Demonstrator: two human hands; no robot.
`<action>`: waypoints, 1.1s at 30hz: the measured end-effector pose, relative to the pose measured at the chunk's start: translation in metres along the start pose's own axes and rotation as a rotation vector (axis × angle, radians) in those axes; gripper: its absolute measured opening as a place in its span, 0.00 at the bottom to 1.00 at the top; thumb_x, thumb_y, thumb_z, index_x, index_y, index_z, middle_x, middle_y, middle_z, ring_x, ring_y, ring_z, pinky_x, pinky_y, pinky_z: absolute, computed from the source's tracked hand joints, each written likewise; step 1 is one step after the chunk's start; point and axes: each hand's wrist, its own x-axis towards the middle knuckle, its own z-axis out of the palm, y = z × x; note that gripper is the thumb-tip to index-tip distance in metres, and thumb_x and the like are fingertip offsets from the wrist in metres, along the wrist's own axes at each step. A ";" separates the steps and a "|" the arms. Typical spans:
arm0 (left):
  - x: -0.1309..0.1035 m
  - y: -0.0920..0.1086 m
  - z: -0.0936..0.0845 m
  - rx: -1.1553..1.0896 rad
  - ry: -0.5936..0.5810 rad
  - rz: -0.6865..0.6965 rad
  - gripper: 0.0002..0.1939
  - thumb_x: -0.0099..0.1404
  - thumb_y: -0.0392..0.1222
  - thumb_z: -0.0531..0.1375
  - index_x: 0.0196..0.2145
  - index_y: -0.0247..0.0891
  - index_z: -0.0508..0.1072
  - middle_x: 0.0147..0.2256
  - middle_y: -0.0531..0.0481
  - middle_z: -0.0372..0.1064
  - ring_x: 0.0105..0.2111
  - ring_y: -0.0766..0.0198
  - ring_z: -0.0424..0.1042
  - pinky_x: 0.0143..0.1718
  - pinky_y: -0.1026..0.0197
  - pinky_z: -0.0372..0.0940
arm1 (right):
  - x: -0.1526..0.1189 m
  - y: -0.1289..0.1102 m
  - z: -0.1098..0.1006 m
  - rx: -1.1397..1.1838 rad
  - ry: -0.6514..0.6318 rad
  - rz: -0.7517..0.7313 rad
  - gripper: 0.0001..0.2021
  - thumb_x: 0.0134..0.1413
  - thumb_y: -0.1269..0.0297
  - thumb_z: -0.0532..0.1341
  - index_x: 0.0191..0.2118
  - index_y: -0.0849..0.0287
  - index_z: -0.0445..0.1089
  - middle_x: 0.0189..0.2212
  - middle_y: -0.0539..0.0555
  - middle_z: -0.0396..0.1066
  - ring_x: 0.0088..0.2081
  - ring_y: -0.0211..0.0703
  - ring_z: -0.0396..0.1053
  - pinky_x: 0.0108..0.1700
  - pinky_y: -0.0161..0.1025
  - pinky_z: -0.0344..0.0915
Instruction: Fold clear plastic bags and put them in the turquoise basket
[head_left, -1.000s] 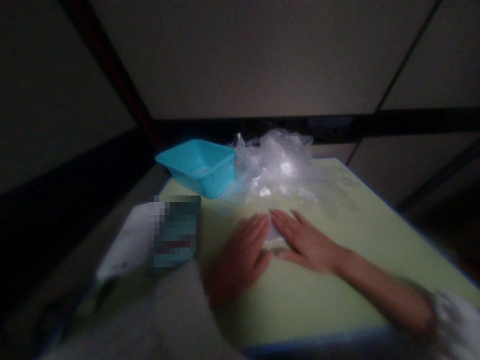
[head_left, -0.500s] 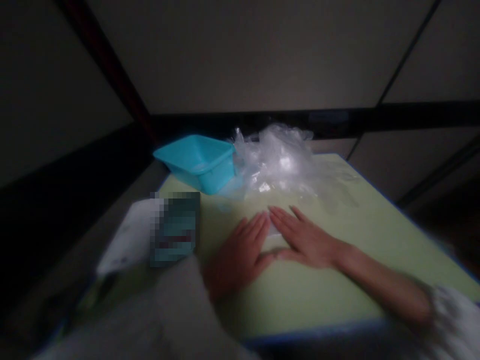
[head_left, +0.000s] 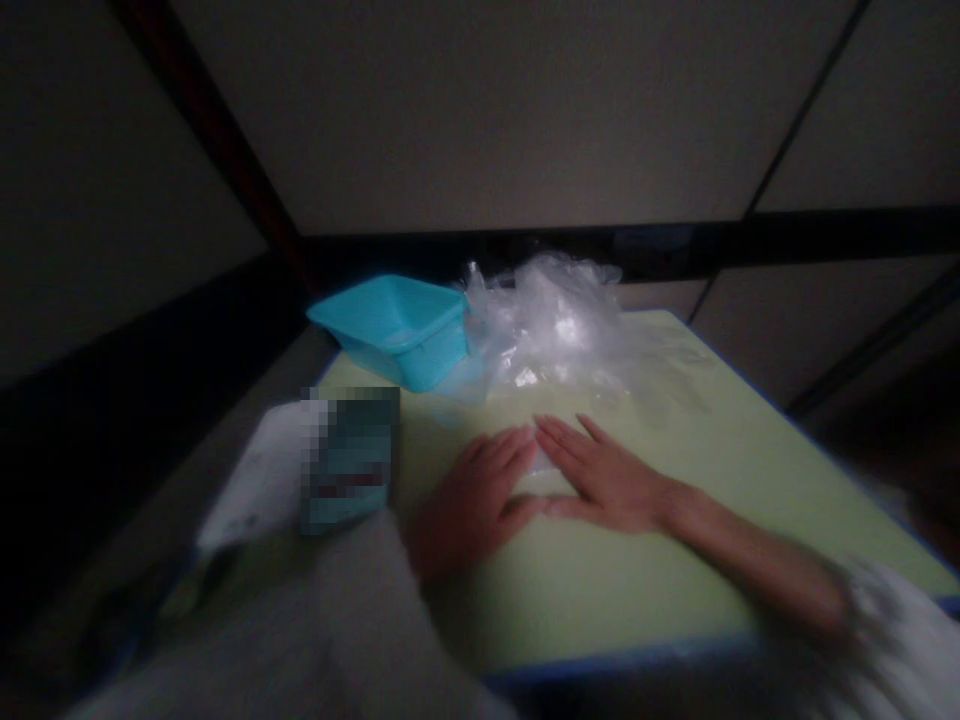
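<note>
My left hand (head_left: 480, 500) lies flat, palm down, on the pale yellow-green table (head_left: 622, 590), fingers stretched out. From the other side my right hand (head_left: 604, 475) rests flat too, its fingertips and thumb tip meeting those of the left. Between and partly beneath the hands shows a small whitish, see-through flat piece (head_left: 547, 458); most of it is covered, and its kind is too dim to tell. Neither hand grips anything.
Beyond my hands sits a crumpled heap of clear plastic bags (head_left: 562, 325). A turquoise plastic basin (head_left: 431, 355) stands at the back left. Nearer on the left are a blurred-out dark green object (head_left: 356, 460) and a white sheet-like item (head_left: 262, 470). Partition panels (head_left: 480, 120) rise behind.
Both hands stay flat in nearly the same place. The left fingers have shifted slightly, and the whole view has moved a little.
</note>
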 end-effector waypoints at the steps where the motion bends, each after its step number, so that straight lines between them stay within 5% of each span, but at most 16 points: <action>1: 0.000 -0.002 0.000 -0.029 0.011 0.000 0.26 0.68 0.46 0.52 0.60 0.33 0.58 0.62 0.37 0.53 0.63 0.54 0.51 0.62 0.47 0.49 | 0.000 0.001 -0.001 0.027 0.000 0.004 0.40 0.60 0.40 0.46 0.66 0.68 0.45 0.66 0.68 0.44 0.66 0.55 0.42 0.65 0.60 0.39; 5: -0.001 -0.009 0.003 -0.131 0.049 -0.009 0.27 0.64 0.44 0.57 0.59 0.36 0.59 0.62 0.39 0.54 0.63 0.53 0.52 0.62 0.46 0.50 | -0.003 0.009 -0.004 0.177 0.071 0.070 0.34 0.63 0.45 0.47 0.66 0.64 0.48 0.64 0.66 0.49 0.65 0.55 0.48 0.63 0.60 0.44; 9: -0.004 -0.011 0.008 -0.251 0.145 -0.103 0.34 0.59 0.39 0.60 0.61 0.37 0.55 0.64 0.38 0.49 0.63 0.51 0.51 0.62 0.45 0.52 | -0.006 0.018 -0.007 0.322 0.288 0.144 0.25 0.63 0.51 0.52 0.60 0.60 0.60 0.59 0.64 0.61 0.58 0.54 0.61 0.58 0.57 0.56; 13: -0.004 -0.006 0.008 -0.311 0.206 -0.159 0.33 0.56 0.34 0.60 0.59 0.35 0.59 0.63 0.39 0.51 0.63 0.52 0.52 0.62 0.47 0.53 | -0.009 0.023 -0.014 0.140 0.372 -0.066 0.13 0.64 0.59 0.54 0.43 0.59 0.72 0.46 0.60 0.72 0.49 0.49 0.68 0.56 0.53 0.60; 18: -0.002 -0.002 0.007 -0.250 0.218 -0.143 0.25 0.55 0.34 0.60 0.52 0.34 0.68 0.57 0.39 0.61 0.58 0.53 0.60 0.59 0.48 0.58 | -0.010 0.019 -0.016 -0.089 0.374 -0.291 0.12 0.65 0.66 0.52 0.35 0.59 0.72 0.33 0.53 0.72 0.39 0.42 0.69 0.56 0.50 0.58; 26: -0.004 -0.004 -0.001 -0.123 0.161 0.013 0.21 0.61 0.40 0.59 0.53 0.38 0.69 0.58 0.41 0.61 0.58 0.51 0.60 0.58 0.46 0.58 | -0.011 0.015 -0.016 -0.058 0.223 -0.285 0.12 0.64 0.70 0.49 0.37 0.62 0.70 0.32 0.56 0.69 0.36 0.44 0.64 0.43 0.43 0.63; 33: -0.003 -0.005 -0.007 -0.084 0.069 0.098 0.20 0.63 0.44 0.59 0.52 0.38 0.71 0.57 0.40 0.63 0.57 0.51 0.60 0.57 0.46 0.58 | -0.013 0.018 -0.018 0.000 0.153 -0.292 0.10 0.56 0.73 0.52 0.39 0.63 0.70 0.35 0.58 0.68 0.40 0.46 0.63 0.44 0.43 0.62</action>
